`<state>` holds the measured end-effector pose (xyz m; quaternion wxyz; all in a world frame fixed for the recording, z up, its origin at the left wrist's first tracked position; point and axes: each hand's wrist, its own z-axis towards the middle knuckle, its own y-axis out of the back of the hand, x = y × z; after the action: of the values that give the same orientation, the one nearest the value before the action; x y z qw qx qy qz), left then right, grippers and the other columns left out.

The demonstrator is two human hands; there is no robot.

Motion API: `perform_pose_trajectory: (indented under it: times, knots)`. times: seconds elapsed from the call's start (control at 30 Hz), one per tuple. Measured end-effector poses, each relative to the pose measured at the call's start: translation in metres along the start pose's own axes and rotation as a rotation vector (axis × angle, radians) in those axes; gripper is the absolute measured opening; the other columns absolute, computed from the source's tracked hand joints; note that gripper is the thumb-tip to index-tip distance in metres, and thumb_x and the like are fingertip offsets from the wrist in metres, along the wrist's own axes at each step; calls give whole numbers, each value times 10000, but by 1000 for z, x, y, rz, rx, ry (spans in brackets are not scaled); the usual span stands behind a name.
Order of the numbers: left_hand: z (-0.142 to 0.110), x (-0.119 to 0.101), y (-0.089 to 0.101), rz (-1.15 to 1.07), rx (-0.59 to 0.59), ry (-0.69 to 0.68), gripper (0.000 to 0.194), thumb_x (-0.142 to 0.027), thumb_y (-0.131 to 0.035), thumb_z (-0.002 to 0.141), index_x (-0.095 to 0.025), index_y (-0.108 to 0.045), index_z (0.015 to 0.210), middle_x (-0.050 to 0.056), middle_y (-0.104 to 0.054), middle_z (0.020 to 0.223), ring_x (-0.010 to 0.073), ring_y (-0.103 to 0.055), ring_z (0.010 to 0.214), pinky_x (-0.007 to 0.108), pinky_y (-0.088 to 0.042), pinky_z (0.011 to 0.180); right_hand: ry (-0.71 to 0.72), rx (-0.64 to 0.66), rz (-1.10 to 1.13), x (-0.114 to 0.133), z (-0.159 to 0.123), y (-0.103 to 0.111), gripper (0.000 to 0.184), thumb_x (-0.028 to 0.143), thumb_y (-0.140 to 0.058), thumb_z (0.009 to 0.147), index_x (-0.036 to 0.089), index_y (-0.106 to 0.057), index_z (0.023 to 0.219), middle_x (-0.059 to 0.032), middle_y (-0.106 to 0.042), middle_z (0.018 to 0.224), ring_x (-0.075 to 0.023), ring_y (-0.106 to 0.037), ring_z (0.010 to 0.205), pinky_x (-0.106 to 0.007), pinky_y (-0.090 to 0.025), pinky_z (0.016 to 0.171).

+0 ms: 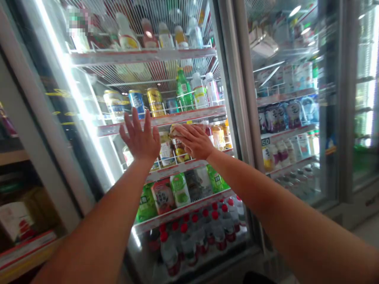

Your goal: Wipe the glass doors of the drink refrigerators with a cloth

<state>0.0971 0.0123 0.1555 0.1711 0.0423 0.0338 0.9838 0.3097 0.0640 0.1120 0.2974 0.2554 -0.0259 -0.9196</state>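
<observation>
My left hand (142, 139) is raised with its fingers spread wide and holds nothing. It hovers in front of the can shelf (166, 118) of an open drinks fridge. My right hand (192, 141) reaches into the shelf below. Its fingers are pressed together around the pale top of a bottle (174, 132) with a fruit label. Other small bottles (219, 136) stand beside it on the same shelf. Cans (155, 101) and a green bottle (184, 91) stand on the shelf just above both hands.
The glass door (68, 118) is swung open at the left. Green and red cartons (162, 195) fill a lower shelf, and red-capped water bottles (201, 232) the bottom. A second, closed fridge (290, 118) of drinks stands to the right. Shelving with boxes (17, 225) is at the far left.
</observation>
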Motion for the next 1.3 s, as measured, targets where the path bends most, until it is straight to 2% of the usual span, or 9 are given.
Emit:
perform_pose_trajectory:
  times: [0.1,0.23,0.3,0.47,0.6,0.67,0.83,1.07,1.3]
  knots:
    - [9,6,-10,-43,42,-10,617,-455,-384,1006,-208,-366,1571,26,-183,1692,291,-10,1576,586,56,1258,85,30,18,-2,1,0,460,212,-502,963,288,-576,1410,18,-423,1608,-216,-321,1520,-472,-271,1257]
    - [3,10,-13,-46,33,-16,618,-482,-373,1011,-207,-379,1564,8,-172,1692,277,4,1574,562,67,1266,-310,-147,-55,-3,7,1,485,158,-414,970,226,-565,1426,-44,-419,1610,-236,-328,1516,-497,-252,1255]
    - [2,10,-12,-16,45,-29,617,-472,-374,1016,-206,-363,1572,19,-159,1695,293,-10,1573,575,46,1268,-369,-160,-70,-1,8,3,488,160,-406,968,199,-560,1429,-64,-410,1614,-249,-288,1534,-507,-227,1265]
    - [2,9,-10,42,65,-30,608,-439,-378,1030,-223,-312,1595,31,-131,1700,283,-4,1576,590,16,1270,163,142,34,2,1,5,497,221,-483,962,304,-523,1450,54,-412,1613,-175,-248,1549,-445,-207,1291]
    - [2,8,-11,42,62,-45,609,-464,-325,1047,-177,-315,1584,56,-132,1699,290,-1,1569,594,18,1251,-279,-77,-49,4,-2,-1,496,181,-407,993,295,-518,1463,10,-406,1618,-226,-275,1539,-510,-195,1279]
    - [1,8,-11,22,62,-56,629,-487,-308,1048,-131,-324,1566,87,-140,1693,292,6,1565,614,19,1225,-381,-139,-71,4,-3,-3,491,169,-394,990,266,-538,1450,-17,-407,1618,-253,-287,1533,-523,-213,1267]
    - [1,7,-10,10,55,-20,623,-499,-343,1028,-201,-353,1576,54,-162,1693,274,-21,1573,572,16,1267,7,62,15,6,-7,-2,495,185,-453,971,318,-533,1441,54,-390,1625,-205,-276,1537,-481,-247,1266]
    - [2,7,-10,24,68,-16,673,-525,-290,1017,-129,-357,1556,70,-171,1687,254,14,1567,574,25,1251,-352,-128,-8,8,-9,-5,512,181,-407,972,269,-530,1461,0,-375,1634,-269,-266,1540,-544,-197,1275]
    - [2,6,-9,39,84,21,619,-418,-414,1003,-218,-342,1584,22,-161,1692,247,-5,1578,558,18,1276,-1,49,55,6,-12,-4,523,200,-453,983,349,-489,1483,73,-381,1626,-209,-246,1551,-486,-227,1288]
